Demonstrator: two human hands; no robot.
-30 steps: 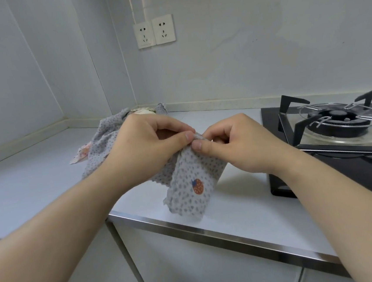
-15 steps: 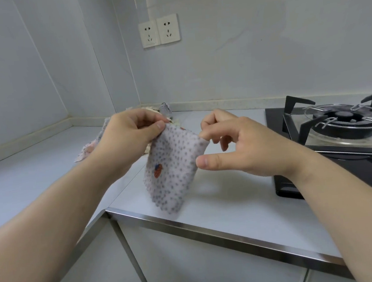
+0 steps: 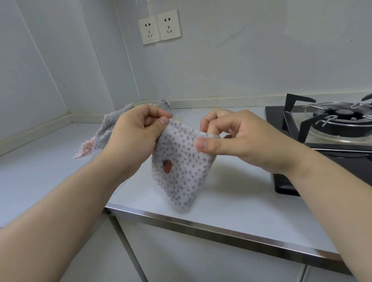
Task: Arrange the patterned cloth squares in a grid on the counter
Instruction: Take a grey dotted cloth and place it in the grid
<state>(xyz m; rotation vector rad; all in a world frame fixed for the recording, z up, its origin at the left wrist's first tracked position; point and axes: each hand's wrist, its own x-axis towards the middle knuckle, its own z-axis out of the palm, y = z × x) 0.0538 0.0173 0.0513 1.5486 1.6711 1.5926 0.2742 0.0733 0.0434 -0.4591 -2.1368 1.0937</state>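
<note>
Both hands hold the dotted cloth square (image 3: 180, 166) up by its top corners, the left hand (image 3: 134, 134) and right hand (image 3: 232, 136) each pinching one, so it hangs above the near counter (image 3: 220, 196) with the heaped cloths (image 3: 105, 135) behind

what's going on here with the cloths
A person holds a spotted cloth square up above the counter. The left hand pinches one top corner and the right hand pinches the other, so the square hangs spread out, not yet laid down. A heap of other cloths lies behind the left hand, and a gas hob sits to the right.
</note>
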